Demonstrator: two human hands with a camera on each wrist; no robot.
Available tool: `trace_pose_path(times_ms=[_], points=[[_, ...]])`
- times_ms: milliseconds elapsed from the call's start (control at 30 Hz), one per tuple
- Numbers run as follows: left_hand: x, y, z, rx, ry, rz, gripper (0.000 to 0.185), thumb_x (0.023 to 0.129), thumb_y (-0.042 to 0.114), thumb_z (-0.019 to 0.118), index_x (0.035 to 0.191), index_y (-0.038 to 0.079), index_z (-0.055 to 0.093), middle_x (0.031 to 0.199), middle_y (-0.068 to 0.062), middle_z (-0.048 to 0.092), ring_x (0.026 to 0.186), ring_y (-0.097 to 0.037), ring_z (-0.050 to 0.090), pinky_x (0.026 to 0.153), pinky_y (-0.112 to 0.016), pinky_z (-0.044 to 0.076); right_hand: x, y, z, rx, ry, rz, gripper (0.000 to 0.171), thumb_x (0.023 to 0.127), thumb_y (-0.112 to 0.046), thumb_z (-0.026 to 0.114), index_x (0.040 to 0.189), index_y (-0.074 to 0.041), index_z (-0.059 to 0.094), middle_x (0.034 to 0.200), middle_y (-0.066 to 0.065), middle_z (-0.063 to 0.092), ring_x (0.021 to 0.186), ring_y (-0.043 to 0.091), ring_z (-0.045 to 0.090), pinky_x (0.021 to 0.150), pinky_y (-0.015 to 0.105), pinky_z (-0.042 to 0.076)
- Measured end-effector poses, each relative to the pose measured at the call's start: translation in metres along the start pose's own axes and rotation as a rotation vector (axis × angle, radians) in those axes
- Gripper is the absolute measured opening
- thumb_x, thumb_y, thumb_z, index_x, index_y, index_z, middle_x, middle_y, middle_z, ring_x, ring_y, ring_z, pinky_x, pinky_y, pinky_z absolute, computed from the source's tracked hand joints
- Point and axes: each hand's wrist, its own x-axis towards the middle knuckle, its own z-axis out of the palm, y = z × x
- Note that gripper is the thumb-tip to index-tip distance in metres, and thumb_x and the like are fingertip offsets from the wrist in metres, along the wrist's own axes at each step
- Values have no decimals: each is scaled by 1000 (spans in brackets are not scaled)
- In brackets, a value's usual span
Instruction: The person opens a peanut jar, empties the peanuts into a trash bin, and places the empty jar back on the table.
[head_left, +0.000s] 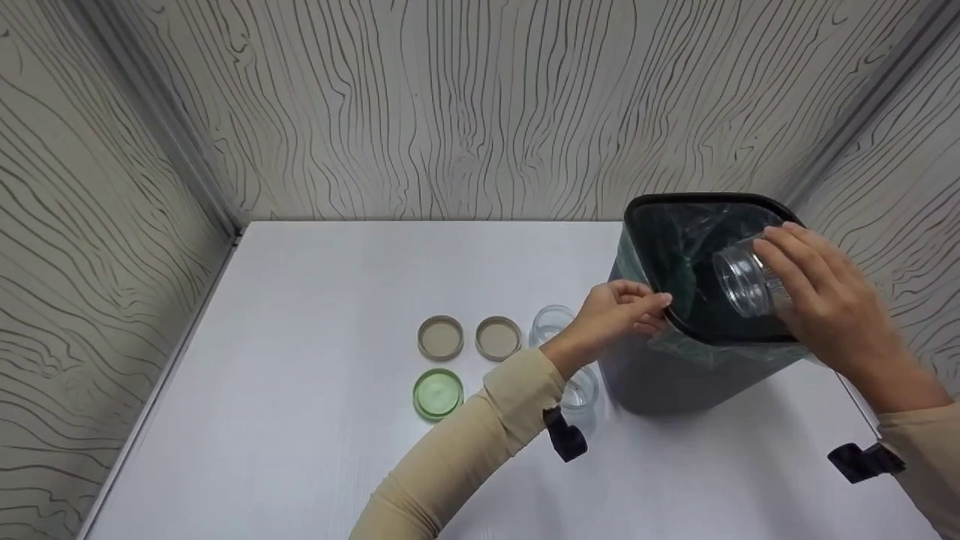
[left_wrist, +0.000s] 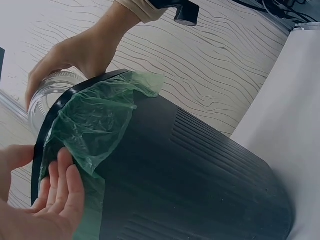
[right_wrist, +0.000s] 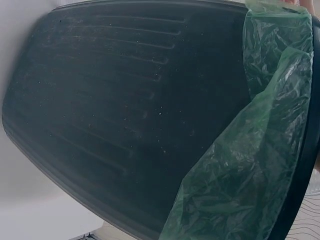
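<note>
The clear jar (head_left: 742, 283) is tipped on its side over the mouth of the dark bin (head_left: 675, 375), gripped around its base by the right hand (head_left: 825, 300) — fingers curled round it. The jar looks empty, so the emptying step seems at or near its end. The left hand (head_left: 615, 315) pinches the bin's rim and its green liner (left_wrist: 95, 125), tilting the bin toward the jar. Next, I'd judge, the jar needs lifting clear and the bin easing upright. Nothing shows inside the liner. On the white table (head_left: 300, 450) stand another clear jar (head_left: 559, 352), two tan lids (head_left: 469, 337) and a green lid (head_left: 438, 393).
</note>
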Motion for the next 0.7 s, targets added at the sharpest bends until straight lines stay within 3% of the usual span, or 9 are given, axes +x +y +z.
trace_pose_path(times_ms=[200,433,700], points=[[-3,2,-3,57,-14,-3,15,93,15,61,102,3,60,96,-16,71,67,-6,65,80,-30,60,-1,-2,0,9,11,39,100,31,33,72,126,9,54,127,29,56,136,32,45,123,24,23],[-5,5,-5,142,-28,7,22,95,8,54,114,-3,60,109,-22,69,92,-29,73,80,-27,60,2,-5,-1,3,30,85,100,31,32,75,125,7,54,126,28,57,133,34,48,123,25,25],[-12,9,-12,181,-79,43,29,94,6,49,120,-5,57,112,-26,67,100,-34,70,88,-33,59,0,-8,-4,-8,13,143,103,30,31,78,127,5,54,126,27,57,132,35,48,123,23,23]])
